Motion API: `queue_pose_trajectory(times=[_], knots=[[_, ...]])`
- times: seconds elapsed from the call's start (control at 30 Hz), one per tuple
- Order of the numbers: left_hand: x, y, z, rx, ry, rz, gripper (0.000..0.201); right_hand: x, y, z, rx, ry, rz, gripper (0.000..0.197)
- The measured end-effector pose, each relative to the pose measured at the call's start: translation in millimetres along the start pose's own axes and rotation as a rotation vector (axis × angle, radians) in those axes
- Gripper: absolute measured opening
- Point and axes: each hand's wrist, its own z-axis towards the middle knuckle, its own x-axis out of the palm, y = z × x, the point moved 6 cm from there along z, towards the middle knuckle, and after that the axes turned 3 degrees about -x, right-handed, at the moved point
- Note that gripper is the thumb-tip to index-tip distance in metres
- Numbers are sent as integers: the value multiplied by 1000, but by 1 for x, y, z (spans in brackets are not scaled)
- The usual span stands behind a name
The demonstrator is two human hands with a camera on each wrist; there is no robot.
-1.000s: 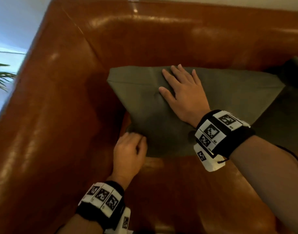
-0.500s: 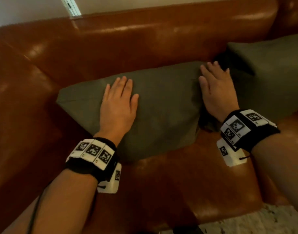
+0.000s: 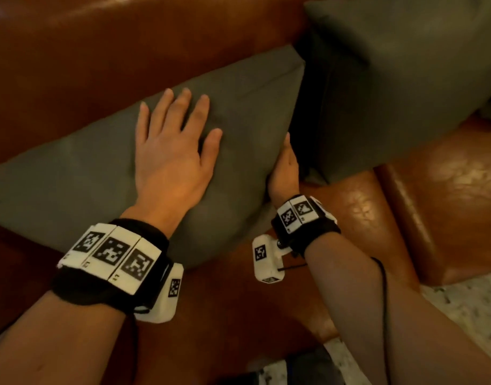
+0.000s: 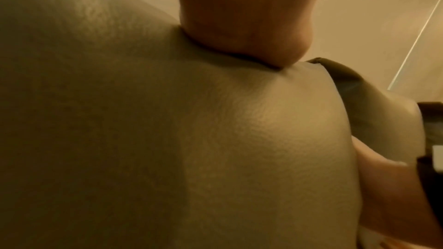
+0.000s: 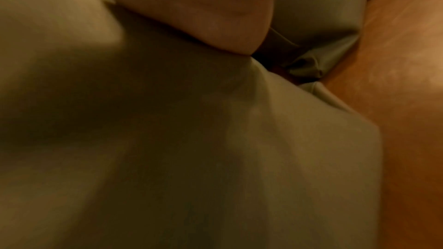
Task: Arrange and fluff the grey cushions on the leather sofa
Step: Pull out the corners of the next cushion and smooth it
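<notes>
A grey cushion (image 3: 85, 184) leans against the backrest of the brown leather sofa (image 3: 127, 45). My left hand (image 3: 177, 140) lies flat on its front face, fingers spread and straight; in the left wrist view the palm (image 4: 239, 16) dents the cushion (image 4: 167, 139). My right hand (image 3: 284, 168) presses edge-on against the cushion's right side, in the gap beside a second grey cushion (image 3: 405, 87). Most of its fingers are hidden in that gap. The right wrist view has the palm (image 5: 191, 7) sunk into the fabric (image 5: 167, 149), with the second cushion's corner (image 5: 311, 60) close behind.
The sofa seat (image 3: 350, 207) runs under both cushions, with another leather seat section (image 3: 447, 190) to the right. Speckled floor (image 3: 466, 315) shows past the seat's front edge. A dark object (image 3: 294, 368) lies low in the frame.
My right hand slid from the cushion's top right face down to its right side edge. The left hand shifted right along the front face, still flat. The view swung right and closer.
</notes>
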Motion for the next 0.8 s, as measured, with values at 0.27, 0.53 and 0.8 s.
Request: queue_pose_trajectory(times=[0.27, 0.53, 0.8], knots=[[-3, 18, 4, -14, -9, -40, 53, -41, -112, -41, 312, 148, -232, 59], [-3, 19, 3, -3, -27, -58, 54, -17, -43, -15, -82, -50, -116, 54], [-8, 19, 13, -15, -39, -82, 55, -39, -64, -22, 2, -92, -286, 55]])
